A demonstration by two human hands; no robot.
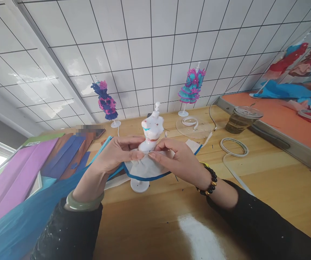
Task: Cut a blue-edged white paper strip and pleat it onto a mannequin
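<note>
A small white mannequin (153, 124) stands upright on a round white base (140, 185) in front of me. Around its hips runs a white skirt (147, 168) with a blue trimmed hem. My left hand (117, 153) pinches the skirt's upper edge at the left of the waist, thumb lying in front. From the other side my right hand (175, 155) pinches the same edge near the middle, thumb and forefinger together. Bits of turquoise and reddish-brown stick to the mannequin's chest and waist. The back of the skirt is partly hidden by the hands.
Two dressed mini mannequins, one purple and pink (105, 103), one turquoise and pink (192, 86), stand by the tiled wall. Right are a tape roll (234, 147) and a lidded plastic tub (242, 119). Coloured paper sheets (28, 162) and a dark phone-like object (99, 133) lie left.
</note>
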